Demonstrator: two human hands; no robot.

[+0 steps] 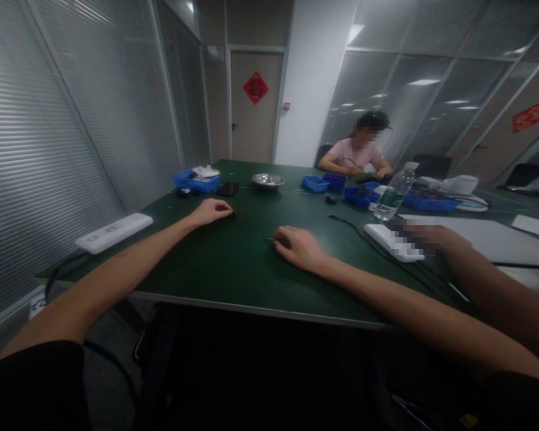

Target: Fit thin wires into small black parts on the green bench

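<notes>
My left hand (209, 211) lies over the green table, its fingers closed on a small black piece (233, 215) whose kind I cannot make out. Nearer the front edge is my right hand (300, 246). Its thumb and fingers are curled around a slim tool with a thin metal tip (270, 239) pointing left. The rest of that tool is mostly hidden by the fingers. The two hands are apart. Beyond them stands a shiny metal bowl (268, 181) with small bits in it.
A white power strip (114, 232) lies left, a second one (393, 241) right, under another person's hand (431, 236). Blue trays (196, 181) and a dark phone-like slab (229, 189) sit farther back. A water bottle (396, 191) stands right; a black cable (359, 230) crosses the table. A co-worker (357, 155) sits opposite.
</notes>
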